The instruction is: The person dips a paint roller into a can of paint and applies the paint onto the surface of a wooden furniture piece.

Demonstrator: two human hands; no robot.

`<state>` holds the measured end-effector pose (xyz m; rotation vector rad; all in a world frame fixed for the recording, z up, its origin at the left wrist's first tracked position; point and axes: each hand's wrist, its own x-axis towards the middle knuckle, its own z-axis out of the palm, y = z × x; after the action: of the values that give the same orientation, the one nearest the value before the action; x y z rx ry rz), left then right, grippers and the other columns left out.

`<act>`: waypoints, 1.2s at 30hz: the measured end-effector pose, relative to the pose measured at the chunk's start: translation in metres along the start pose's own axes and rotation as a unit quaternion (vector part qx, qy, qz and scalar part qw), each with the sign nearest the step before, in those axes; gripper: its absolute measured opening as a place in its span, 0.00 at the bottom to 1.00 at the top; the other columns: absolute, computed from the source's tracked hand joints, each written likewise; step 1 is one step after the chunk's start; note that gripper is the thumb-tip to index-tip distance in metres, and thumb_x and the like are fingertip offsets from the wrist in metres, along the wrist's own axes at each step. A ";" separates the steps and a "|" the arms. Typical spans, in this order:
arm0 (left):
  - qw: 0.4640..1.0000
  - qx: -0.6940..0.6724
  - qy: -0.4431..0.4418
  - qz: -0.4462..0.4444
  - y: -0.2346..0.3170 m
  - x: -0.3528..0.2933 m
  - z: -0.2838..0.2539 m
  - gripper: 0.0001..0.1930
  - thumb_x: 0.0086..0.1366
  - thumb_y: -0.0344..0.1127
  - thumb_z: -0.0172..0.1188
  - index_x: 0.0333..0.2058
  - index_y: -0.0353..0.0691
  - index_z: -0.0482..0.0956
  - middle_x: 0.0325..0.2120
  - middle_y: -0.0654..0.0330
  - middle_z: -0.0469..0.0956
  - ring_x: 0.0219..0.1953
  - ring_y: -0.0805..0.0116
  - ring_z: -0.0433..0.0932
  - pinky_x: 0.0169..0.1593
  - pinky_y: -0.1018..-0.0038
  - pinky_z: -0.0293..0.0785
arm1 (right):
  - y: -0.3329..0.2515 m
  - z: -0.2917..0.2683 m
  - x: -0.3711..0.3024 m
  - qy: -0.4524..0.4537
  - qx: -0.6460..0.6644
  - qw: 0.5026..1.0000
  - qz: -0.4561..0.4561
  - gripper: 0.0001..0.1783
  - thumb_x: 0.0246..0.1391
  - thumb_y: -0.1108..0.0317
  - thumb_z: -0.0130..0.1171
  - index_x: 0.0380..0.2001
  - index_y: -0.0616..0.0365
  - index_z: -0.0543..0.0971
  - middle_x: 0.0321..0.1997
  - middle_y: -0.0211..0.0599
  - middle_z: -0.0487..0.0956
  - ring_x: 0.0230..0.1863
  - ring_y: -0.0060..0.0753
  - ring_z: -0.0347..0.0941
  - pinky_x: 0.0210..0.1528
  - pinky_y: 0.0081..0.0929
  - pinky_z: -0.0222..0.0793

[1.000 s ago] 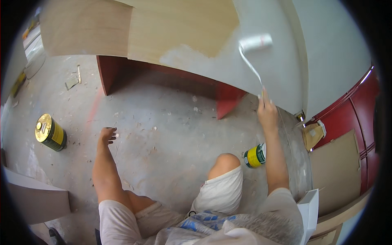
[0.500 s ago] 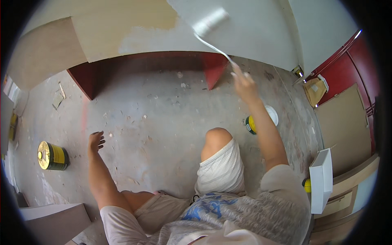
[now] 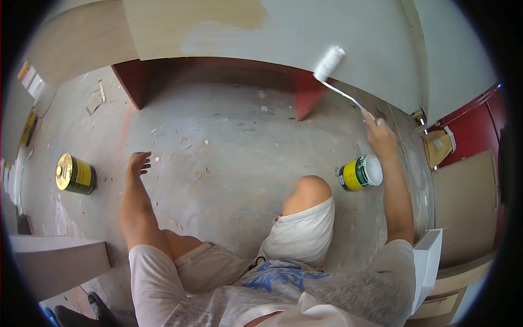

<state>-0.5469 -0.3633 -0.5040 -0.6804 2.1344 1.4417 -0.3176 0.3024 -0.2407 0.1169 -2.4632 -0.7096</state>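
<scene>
My right hand (image 3: 380, 136) is wrapped round the handle of a paint roller (image 3: 330, 63), out ahead on the right. The roller's white sleeve lies against the pale painted panel (image 3: 370, 49), low down close to its bottom edge. White paint covers the right of the panel, while a tan patch (image 3: 218, 16) shows at its left. My left hand (image 3: 139, 164) hangs over the floor with fingers apart and holds nothing. An open paint bucket (image 3: 362, 173), green and yellow with white inside, stands by my right forearm.
A closed yellow-topped can (image 3: 75, 174) stands on the littered concrete floor at the left. Dark red supports (image 3: 131, 84) hold up the panel. A white box-like piece (image 3: 426, 267) sits near my right elbow, and a grey board (image 3: 65, 261) lies low on the left.
The roller in my right hand has moved right and down the panel. My left hand stays raised and apart. The view has shifted, and more of the open paint bucket shows.
</scene>
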 end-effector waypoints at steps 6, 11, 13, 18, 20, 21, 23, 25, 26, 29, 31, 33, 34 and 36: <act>0.998 0.057 0.000 0.026 0.034 -0.023 0.012 0.22 0.55 0.44 0.59 0.47 0.42 0.72 0.35 0.60 0.75 0.32 0.65 0.75 0.36 0.63 0.68 | -0.130 -0.016 0.097 0.062 0.124 0.990 -0.026 0.26 0.51 0.67 0.53 0.54 0.31 0.69 0.20 0.33 0.66 0.17 0.34 0.68 0.19 0.30 0.69; 0.997 0.057 -0.018 0.055 0.045 -0.025 0.014 0.25 0.55 0.46 0.58 0.50 0.43 0.69 0.39 0.58 0.74 0.35 0.63 0.75 0.39 0.62 0.67 | -0.172 -0.021 0.113 0.021 0.245 0.969 0.005 0.24 0.51 0.63 0.54 0.54 0.35 0.68 0.20 0.34 0.68 0.19 0.37 0.70 0.20 0.34 0.68; 0.996 0.057 -0.018 0.060 0.041 -0.023 0.008 0.27 0.55 0.47 0.58 0.52 0.44 0.68 0.42 0.57 0.73 0.36 0.62 0.75 0.39 0.61 0.67 | -0.163 -0.010 0.080 0.048 0.245 0.967 0.040 0.24 0.51 0.62 0.55 0.54 0.36 0.69 0.21 0.35 0.69 0.22 0.39 0.71 0.22 0.35 0.69; 0.989 0.143 -0.024 0.014 0.052 -0.030 0.010 0.23 0.55 0.45 0.59 0.48 0.42 0.71 0.36 0.58 0.75 0.32 0.66 0.76 0.35 0.63 0.69 | -0.113 -0.005 -0.088 -0.066 0.219 0.949 0.216 0.22 0.50 0.56 0.55 0.50 0.43 0.72 0.32 0.44 0.75 0.34 0.47 0.73 0.35 0.41 0.70; 0.911 0.385 -0.133 0.066 0.099 -0.057 0.055 0.23 0.55 0.43 0.60 0.48 0.41 0.71 0.32 0.57 0.76 0.32 0.69 0.76 0.34 0.63 0.70 | -0.092 -0.015 -0.167 -0.105 0.260 0.884 0.374 0.20 0.51 0.59 0.54 0.47 0.51 0.73 0.41 0.47 0.76 0.42 0.46 0.74 0.40 0.35 0.70; 0.859 0.473 -0.100 0.167 0.125 -0.075 0.076 0.24 0.53 0.41 0.62 0.49 0.41 0.70 0.31 0.53 0.77 0.34 0.65 0.76 0.36 0.64 0.72 | -0.089 -0.036 -0.176 -0.164 0.298 0.822 0.456 0.18 0.52 0.60 0.53 0.45 0.53 0.74 0.40 0.46 0.77 0.42 0.46 0.74 0.41 0.33 0.69; 0.722 0.471 -0.064 0.503 0.152 -0.095 0.157 0.28 0.50 0.39 0.62 0.52 0.43 0.68 0.38 0.45 0.75 0.40 0.48 0.74 0.43 0.61 0.71 | -0.073 -0.037 -0.239 -0.176 0.295 0.723 0.599 0.17 0.52 0.61 0.53 0.43 0.57 0.75 0.36 0.45 0.78 0.38 0.44 0.75 0.39 0.31 0.68; 0.688 0.488 -0.043 0.535 0.192 -0.184 0.249 0.34 0.54 0.38 0.59 0.59 0.50 0.57 0.41 0.46 0.73 0.41 0.47 0.73 0.44 0.59 0.70 | -0.054 -0.047 -0.278 -0.185 0.250 0.742 0.594 0.18 0.52 0.61 0.53 0.42 0.61 0.74 0.31 0.45 0.77 0.30 0.38 0.73 0.35 0.29 0.66; 0.688 0.482 -0.055 0.540 0.210 -0.228 0.284 0.35 0.54 0.37 0.58 0.60 0.52 0.53 0.39 0.46 0.74 0.41 0.48 0.74 0.43 0.59 0.70 | -0.050 -0.052 -0.288 -0.192 0.249 0.739 0.595 0.18 0.52 0.61 0.53 0.42 0.61 0.74 0.31 0.45 0.77 0.30 0.38 0.73 0.35 0.29 0.66; 0.663 0.462 0.011 0.589 0.245 -0.255 0.356 0.42 0.53 0.42 0.59 0.63 0.53 0.44 0.34 0.47 0.75 0.36 0.49 0.76 0.38 0.59 0.73 | -0.039 -0.047 -0.297 -0.147 0.259 0.723 0.623 0.18 0.51 0.62 0.54 0.41 0.65 0.74 0.26 0.43 0.74 0.25 0.33 0.69 0.32 0.28 0.65; 0.652 0.450 0.049 0.608 0.268 -0.260 0.384 0.44 0.52 0.41 0.58 0.63 0.46 0.42 0.32 0.47 0.75 0.32 0.51 0.77 0.34 0.61 0.74 | -0.030 -0.042 -0.303 -0.126 0.219 0.765 0.592 0.18 0.51 0.62 0.54 0.40 0.66 0.75 0.25 0.41 0.74 0.25 0.31 0.68 0.31 0.27 0.64; 0.668 0.445 0.071 0.592 0.289 -0.261 0.400 0.44 0.51 0.40 0.58 0.63 0.41 0.42 0.31 0.47 0.75 0.31 0.52 0.77 0.33 0.62 0.74 | -0.027 -0.040 -0.298 -0.145 0.231 0.753 0.599 0.18 0.51 0.62 0.55 0.40 0.67 0.75 0.25 0.40 0.74 0.25 0.30 0.68 0.32 0.27 0.65; 0.680 0.439 0.086 0.581 0.295 -0.263 0.404 0.45 0.50 0.39 0.57 0.62 0.36 0.41 0.30 0.47 0.75 0.30 0.53 0.77 0.32 0.63 0.74 | -0.027 -0.040 -0.297 -0.164 0.236 0.737 0.612 0.19 0.51 0.62 0.55 0.39 0.67 0.75 0.25 0.40 0.75 0.25 0.30 0.69 0.32 0.27 0.65; 0.688 0.433 0.085 0.576 0.297 -0.268 0.412 0.45 0.50 0.38 0.57 0.62 0.33 0.41 0.30 0.47 0.75 0.29 0.53 0.77 0.32 0.63 0.74 | -0.021 -0.031 -0.306 -0.174 0.257 0.728 0.611 0.18 0.51 0.62 0.55 0.40 0.66 0.75 0.25 0.39 0.75 0.25 0.30 0.69 0.32 0.27 0.65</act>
<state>-0.4860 0.1557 -0.2657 1.1268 3.1092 0.4699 -0.0463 0.3404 -0.3830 -1.4093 -2.2804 0.5865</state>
